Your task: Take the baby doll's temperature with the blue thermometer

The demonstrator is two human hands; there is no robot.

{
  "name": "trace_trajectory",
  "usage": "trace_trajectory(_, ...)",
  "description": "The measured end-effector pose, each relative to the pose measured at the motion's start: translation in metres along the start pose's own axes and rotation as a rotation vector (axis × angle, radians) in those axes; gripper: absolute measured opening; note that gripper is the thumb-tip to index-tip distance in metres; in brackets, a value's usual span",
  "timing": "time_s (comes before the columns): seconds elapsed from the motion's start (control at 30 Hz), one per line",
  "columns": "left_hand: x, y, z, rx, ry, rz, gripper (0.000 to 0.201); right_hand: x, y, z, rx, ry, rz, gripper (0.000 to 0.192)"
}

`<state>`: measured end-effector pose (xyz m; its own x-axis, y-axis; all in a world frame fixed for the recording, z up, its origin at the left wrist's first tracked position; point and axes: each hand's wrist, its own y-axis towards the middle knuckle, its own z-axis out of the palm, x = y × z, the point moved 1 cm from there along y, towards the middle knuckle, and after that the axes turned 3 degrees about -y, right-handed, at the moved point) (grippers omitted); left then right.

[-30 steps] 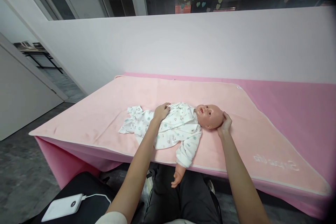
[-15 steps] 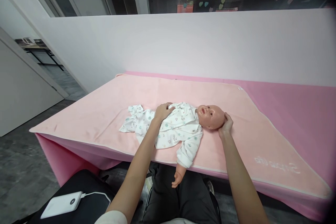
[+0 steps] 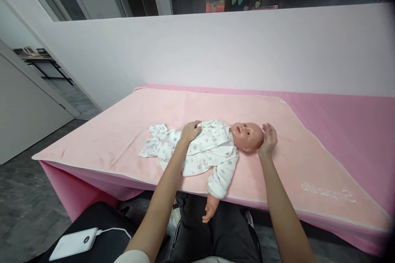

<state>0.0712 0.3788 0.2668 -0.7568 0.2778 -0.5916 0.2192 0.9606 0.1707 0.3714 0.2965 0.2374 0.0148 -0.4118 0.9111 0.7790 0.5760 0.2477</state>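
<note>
Both my arms reach forward, bare to the elbow. My left hand (image 3: 190,130) lies palm down, fingers loosely curled and resting flat. My right hand (image 3: 268,139) is open, palm turned leftward, fingers spread and lifted a little, wrist bent back slightly, gripping nothing.

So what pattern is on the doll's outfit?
White outfit with small pastel heart prints, clearest in the head view.

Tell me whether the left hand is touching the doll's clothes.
Touching. The head view shows the left hand lying flat on the doll's clothes, with no gap.
</note>
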Motion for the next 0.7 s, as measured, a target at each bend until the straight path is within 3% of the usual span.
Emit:
trace_trajectory(0.13, 0.0, 0.002, 0.001, 0.003, -0.01, -0.025, 0.038, 0.004, -0.007, 0.01, 0.095, -0.073, 0.108, 0.031)
trace_trajectory(0.57, 0.003, 0.002, 0.003, -0.015, -0.046, -0.025, 0.041, 0.002, 0.002, 0.001, -0.04, -0.055, 0.062, 0.031)
trace_trajectory(0.7, 0.003, 0.002, 0.003, -0.028, -0.069, -0.039, 0.044, 0.001, 0.001, 0.002, 0.017, -0.049, 0.108, 0.029)
